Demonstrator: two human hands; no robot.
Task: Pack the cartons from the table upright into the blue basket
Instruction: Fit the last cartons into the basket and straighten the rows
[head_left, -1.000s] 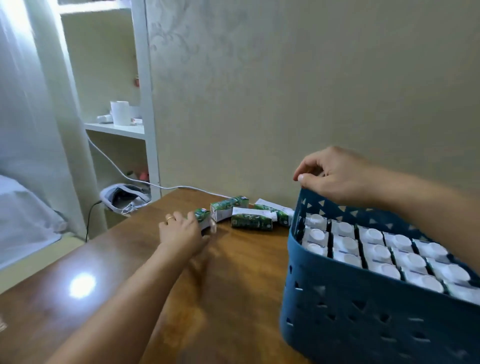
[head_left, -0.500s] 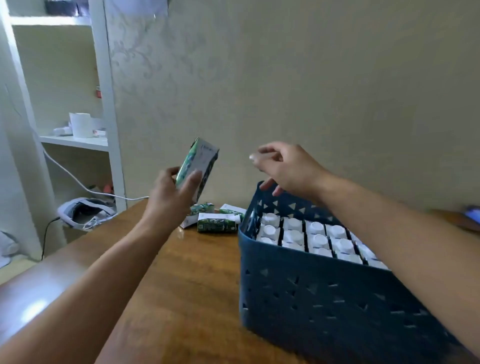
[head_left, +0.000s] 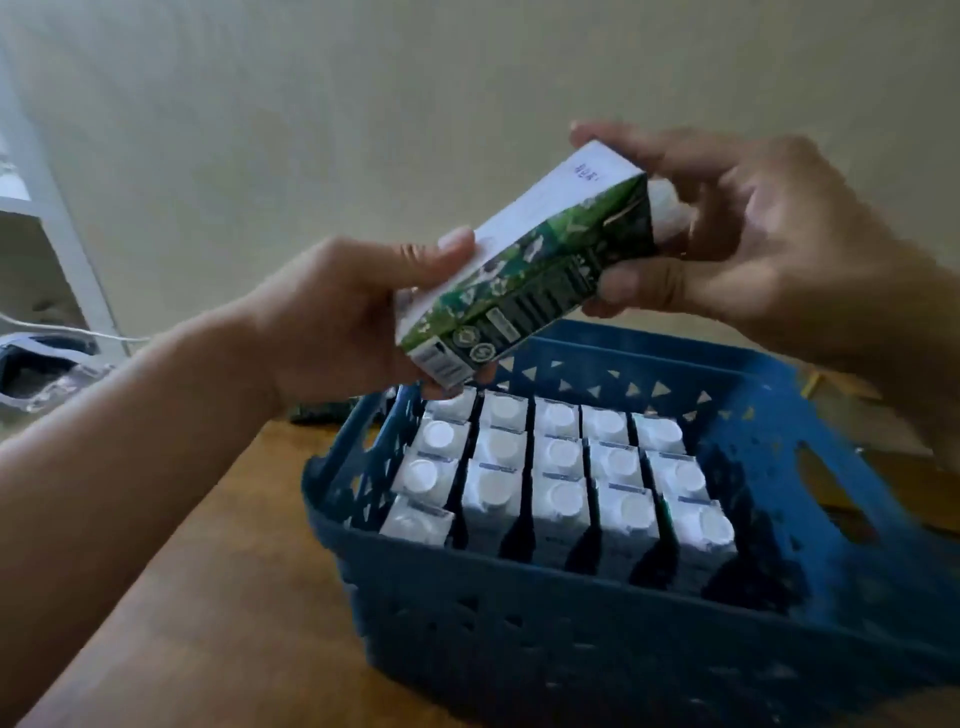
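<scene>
We see both hands on one carton (head_left: 524, 275), held tilted in the air above the far-left corner of the blue basket (head_left: 519, 613). Left hand (head_left: 343, 322) clamps lower end, thumb on white face. Right hand (head_left: 737, 228) grips cap end, fingers curled round it. Carton: green/white print, black panel w/ round logos; small purple stamp near top, text too blurred to read. Packed cartons (head_left: 561, 467) stand upright in basket, white caps up. Basket sits on wooden table (head_left: 218, 597).
</scene>
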